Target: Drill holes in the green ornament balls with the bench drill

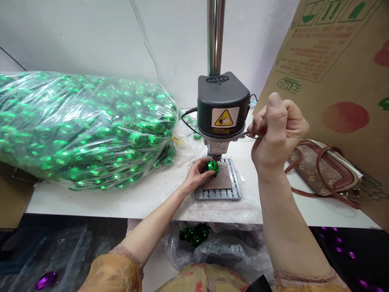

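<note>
A shiny green mirrored ball (213,167) is held in the fingers of my left hand (199,173). It sits directly beneath the chuck (216,157) of a small black drill press (223,107). Whether a bit touches the ball is hidden. Under the ball lies a brown square pad (220,182) on the slotted metal base plate (235,194), with dark crumbs scattered about. My right hand (278,129) is raised at the machine's right side, its fingers closed round the feed lever (249,135), of which only a short thin piece shows.
A big clear bag of green mirrored balls (91,129) fills the table's left side. A steel column (215,36) rises behind the machine. On the right, a brown handbag (325,168) leans by a large cardboard box (328,81). An open plastic bag (225,249) with green balls hangs below the table edge.
</note>
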Demonstrator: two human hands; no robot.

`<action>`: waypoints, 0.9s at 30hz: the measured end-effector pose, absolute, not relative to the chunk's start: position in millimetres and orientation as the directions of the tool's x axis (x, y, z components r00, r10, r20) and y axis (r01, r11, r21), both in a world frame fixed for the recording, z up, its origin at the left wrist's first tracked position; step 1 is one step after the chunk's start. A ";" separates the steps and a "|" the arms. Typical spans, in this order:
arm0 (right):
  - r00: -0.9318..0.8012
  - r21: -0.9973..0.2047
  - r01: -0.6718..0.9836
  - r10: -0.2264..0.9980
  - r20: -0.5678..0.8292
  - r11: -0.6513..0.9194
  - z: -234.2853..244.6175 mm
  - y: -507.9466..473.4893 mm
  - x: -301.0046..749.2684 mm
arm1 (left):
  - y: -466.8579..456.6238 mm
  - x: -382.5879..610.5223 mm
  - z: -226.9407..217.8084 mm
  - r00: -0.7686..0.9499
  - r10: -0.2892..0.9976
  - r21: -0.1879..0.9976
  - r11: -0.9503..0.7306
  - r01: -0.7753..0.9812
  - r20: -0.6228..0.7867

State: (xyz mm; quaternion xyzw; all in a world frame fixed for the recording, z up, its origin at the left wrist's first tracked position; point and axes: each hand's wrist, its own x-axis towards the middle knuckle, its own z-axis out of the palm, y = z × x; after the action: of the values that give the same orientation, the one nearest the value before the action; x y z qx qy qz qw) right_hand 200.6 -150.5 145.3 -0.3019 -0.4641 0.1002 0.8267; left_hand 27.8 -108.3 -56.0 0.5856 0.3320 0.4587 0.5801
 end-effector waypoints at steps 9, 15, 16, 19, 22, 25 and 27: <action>0.577 -0.611 0.076 0.465 0.672 0.788 147.4 -152.9 198.4 | -116.3 31.2 -58.8 0.416 0.888 0.980 -0.175 -0.090 0.197; 0.566 -0.614 0.094 0.465 0.681 0.784 147.5 -153.6 198.3 | -118.5 28.8 -58.6 0.446 0.877 0.977 -0.212 0.022 0.180; 0.564 -0.615 0.099 0.465 0.682 0.782 147.4 -153.8 198.5 | -119.6 27.5 -57.8 0.446 0.875 0.971 -0.232 0.049 0.187; 0.553 -0.612 0.121 0.459 0.695 0.781 146.0 -154.0 199.6 | -123.1 24.0 -55.0 0.425 0.877 0.939 -0.312 0.146 0.226; 0.539 -0.594 0.126 0.448 0.713 0.794 143.1 -154.0 201.4 | -126.0 23.5 -52.8 0.426 0.874 0.913 -0.348 0.211 0.235; 0.539 -0.561 0.093 0.433 0.723 0.822 138.9 -154.9 202.4 | -127.7 25.4 -52.2 0.436 0.869 0.905 -0.359 0.229 0.234; 0.546 -0.547 0.080 0.423 0.724 0.833 135.5 -156.9 201.6 | -128.1 26.5 -52.3 0.435 0.870 0.905 -0.356 0.231 0.231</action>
State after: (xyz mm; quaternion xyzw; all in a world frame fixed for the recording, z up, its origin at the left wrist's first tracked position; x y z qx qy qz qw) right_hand 201.6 -156.9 135.5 -0.2700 -0.4655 0.1023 0.8366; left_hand 26.5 -128.1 -52.3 0.7327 0.3757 0.3757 0.4252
